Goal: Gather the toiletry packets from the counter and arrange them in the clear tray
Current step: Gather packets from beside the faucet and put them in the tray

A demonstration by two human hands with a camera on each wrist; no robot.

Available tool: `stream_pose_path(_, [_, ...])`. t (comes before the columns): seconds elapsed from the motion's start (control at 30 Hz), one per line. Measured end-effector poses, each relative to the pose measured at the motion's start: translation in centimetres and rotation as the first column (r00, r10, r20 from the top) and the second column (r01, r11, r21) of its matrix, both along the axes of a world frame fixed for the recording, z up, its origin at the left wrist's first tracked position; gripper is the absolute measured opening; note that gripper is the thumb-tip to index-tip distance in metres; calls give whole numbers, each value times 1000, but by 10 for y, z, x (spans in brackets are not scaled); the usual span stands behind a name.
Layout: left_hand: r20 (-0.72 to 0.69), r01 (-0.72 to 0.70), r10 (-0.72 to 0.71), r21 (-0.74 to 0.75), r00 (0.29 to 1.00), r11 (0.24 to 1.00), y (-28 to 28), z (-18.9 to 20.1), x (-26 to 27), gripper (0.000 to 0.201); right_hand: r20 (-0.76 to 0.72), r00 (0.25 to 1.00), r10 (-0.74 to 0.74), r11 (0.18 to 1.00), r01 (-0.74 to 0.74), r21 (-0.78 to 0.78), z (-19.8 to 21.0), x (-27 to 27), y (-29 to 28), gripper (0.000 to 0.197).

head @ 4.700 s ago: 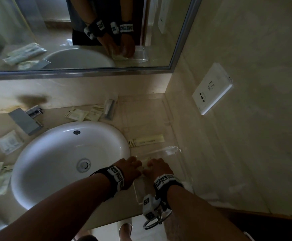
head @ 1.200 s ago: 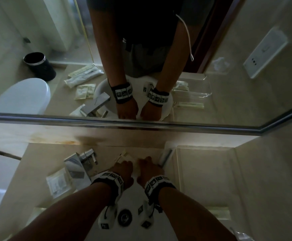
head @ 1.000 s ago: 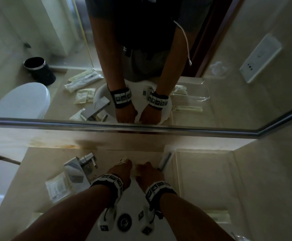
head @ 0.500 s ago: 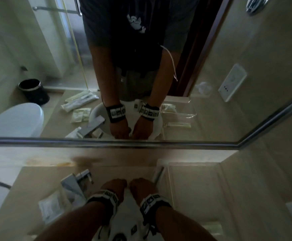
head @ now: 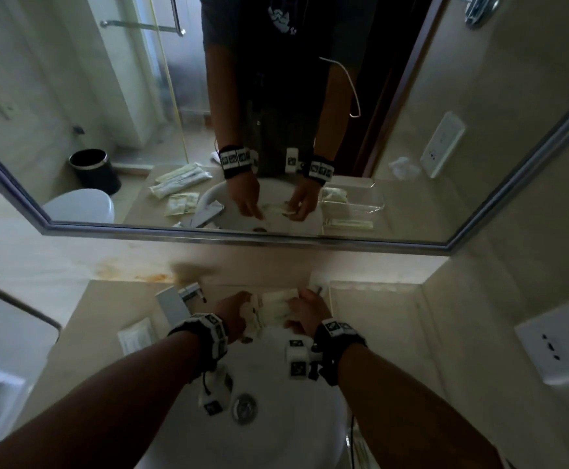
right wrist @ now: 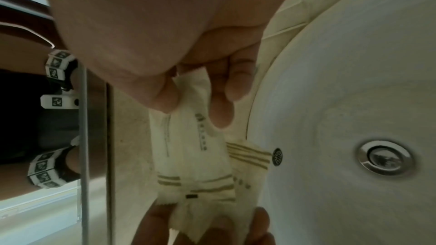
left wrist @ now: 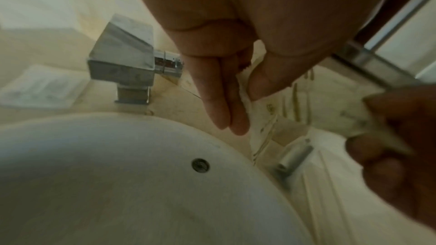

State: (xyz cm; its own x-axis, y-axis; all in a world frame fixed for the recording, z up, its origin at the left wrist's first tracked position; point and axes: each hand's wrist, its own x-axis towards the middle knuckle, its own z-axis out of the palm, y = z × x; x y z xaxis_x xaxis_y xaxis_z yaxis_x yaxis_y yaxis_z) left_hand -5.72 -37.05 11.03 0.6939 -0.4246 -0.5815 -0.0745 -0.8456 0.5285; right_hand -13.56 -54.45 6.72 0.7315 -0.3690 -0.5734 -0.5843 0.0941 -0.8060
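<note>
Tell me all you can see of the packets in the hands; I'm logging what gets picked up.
The packets are flat, cream sachets with paper-like, serrated ends, olive double stripes and small dark print too blurred to read. Several overlap as a bunch; the exact count is unclear. They are held off the counter, above the back rim of the sink, near the faucet. The left hand pinches one end and the right hand the other.

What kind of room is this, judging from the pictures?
Most likely a hotel bathroom: a white sink with a chrome faucet, a wall mirror reflecting a toilet, and both hands holding toiletry packets.
</note>
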Motion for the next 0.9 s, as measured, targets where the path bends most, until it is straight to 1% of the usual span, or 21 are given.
stream_pose_path(0.07, [-83,-111,99,-151,992,982,-1,8,-14,45,7,1000,-29,996,28,88,5,-11,7,18])
stream_pose_path(0.13, [-185,-236,190,-272,964,933,-1,18,-27,26,26,998,-58,988,54,142,6,-21,13,19])
stream_pose_path(0.17, [-253,-306,231,-314,939,899,-1,23,-33,18,27,997,-66,988,61,144,7,-28,16,17])
stream_pose_path(0.2, [-302,-352,254,-335,919,874,-1,25,-37,14,19,997,-73,989,69,134,6,-32,17,17])
stream_pose_path(0.23, [-325,-368,255,-358,911,858,-2,27,-42,13,15,997,-73,991,71,110,6,-37,18,21])
stream_pose_path(0.3, [-327,-351,227,-396,918,849,-2,29,-53,16,14,997,-79,992,78,99,8,-45,19,32])
stream_pose_path(0.37, [-285,-278,169,-406,944,870,-2,30,-62,26,17,993,-118,987,115,108,11,-55,20,36])
stream_pose_path(0.43, [-254,-239,143,-400,957,885,-5,32,-72,37,32,989,-147,988,146,44,14,-67,20,34])
stream_pose_path(0.5, [-221,-229,155,-365,963,902,-10,32,-80,45,70,985,-160,986,163,-31,16,-78,17,28])
stream_pose_path(0.57, [-152,-166,122,-316,981,934,-14,32,-89,43,104,982,-160,982,169,-84,18,-90,13,24])
stream_pose_path(0.63, [-64,-54,39,-256,997,965,-18,31,-98,38,120,979,-163,974,179,-138,18,-101,7,21])
stream_pose_path(0.7, [-22,12,-17,-196,1000,980,-24,29,-105,30,132,978,-162,968,183,-170,17,-113,2,13])
stream_pose_path(0.77, [-37,34,-41,-173,998,984,-32,26,-113,21,142,978,-155,965,180,-190,14,-124,-5,10])
stream_pose_path(0.9, [-150,37,-69,-208,986,977,-49,18,-130,16,107,985,-137,961,159,-228,9,-150,-20,13])
